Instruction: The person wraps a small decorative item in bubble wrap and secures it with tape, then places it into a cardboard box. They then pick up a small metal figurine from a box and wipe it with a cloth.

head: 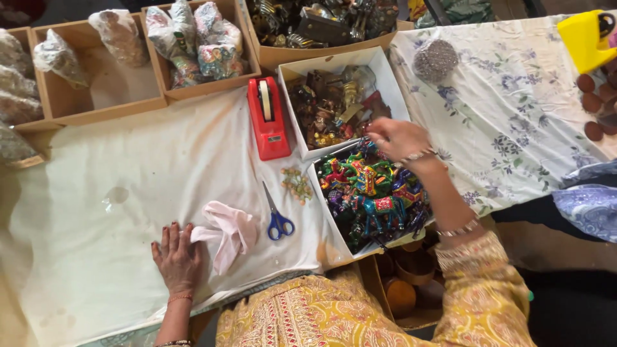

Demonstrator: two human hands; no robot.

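My left hand (177,256) lies flat on the white cloth (128,186), its fingers pressing the edge of a crumpled sheet of pink tissue paper (228,232). My right hand (393,138) reaches into the far end of a white box (328,222) filled with several small, brightly painted animal figurines (369,193); its fingers curl down among them, and whether they grip one is hidden. Blue-handled scissors (276,215) lie between the tissue and that box.
A red tape dispenser (268,119) stands beyond the scissors. Another white box (392,80) holds brass-coloured figurines. Cardboard trays (96,103) with wrapped bundles line the far edge. A floral cloth (514,122) covers the right side, with a yellow container (583,40) and brown discs.
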